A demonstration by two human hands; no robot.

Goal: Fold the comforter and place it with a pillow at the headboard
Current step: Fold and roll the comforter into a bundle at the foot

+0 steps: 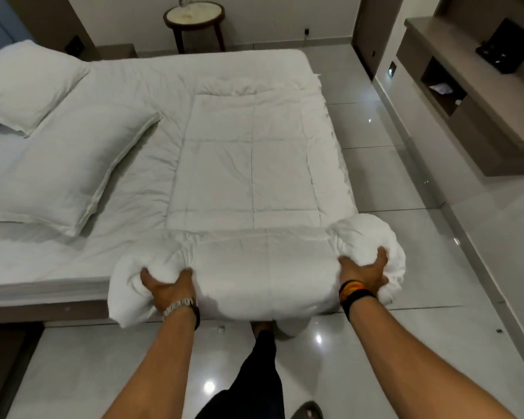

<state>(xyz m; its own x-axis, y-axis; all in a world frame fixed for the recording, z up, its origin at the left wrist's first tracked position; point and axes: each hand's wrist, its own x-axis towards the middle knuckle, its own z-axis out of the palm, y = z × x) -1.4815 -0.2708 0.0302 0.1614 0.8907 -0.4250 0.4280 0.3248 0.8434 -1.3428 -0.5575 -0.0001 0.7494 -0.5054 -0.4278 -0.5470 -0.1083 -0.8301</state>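
A white quilted comforter (248,164) lies as a long folded strip across the right part of the bed (43,267). Its near end is bunched into a thick roll that hangs over the bed's near edge. My left hand (168,285) grips the left side of that roll, and my right hand (365,272) grips the right side. Two white pillows lie at the left: a large one (64,170) flat on the sheet and another (25,83) behind it, toward the headboard side.
A round side table (194,16) stands beyond the far side of the bed. A built-in shelf unit (466,86) runs along the right wall. Glossy tiled floor (390,146) lies between the bed and the shelves. My legs and a foot show below.
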